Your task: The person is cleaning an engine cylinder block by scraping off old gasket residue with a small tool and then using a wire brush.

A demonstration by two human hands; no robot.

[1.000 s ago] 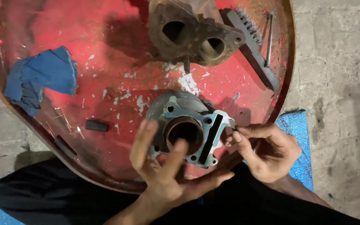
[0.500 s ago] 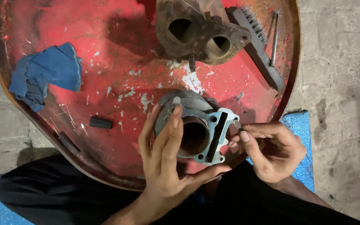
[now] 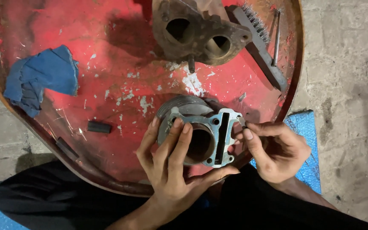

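Since half a second ago the left hand has slid its fingers down from the finned top of the grey metal engine cylinder onto its front face; the cylinder has barely shifted. Seen from the head camera, this part sits just below the middle of the frame, on the lower edge of the big red chipped metal tray. Left fingers lie spread over the rim of the bore while the thumb hooks underneath, so that hand is gripping the cylinder. At lower right, the right hand is closed in a pinch on a small thin grey piece (too small to identify) held against the cylinder's flat flange. At upper centre rests a rusty brown two-holed casting, with a dark wire brush beside it. A crumpled blue cloth lies at upper left
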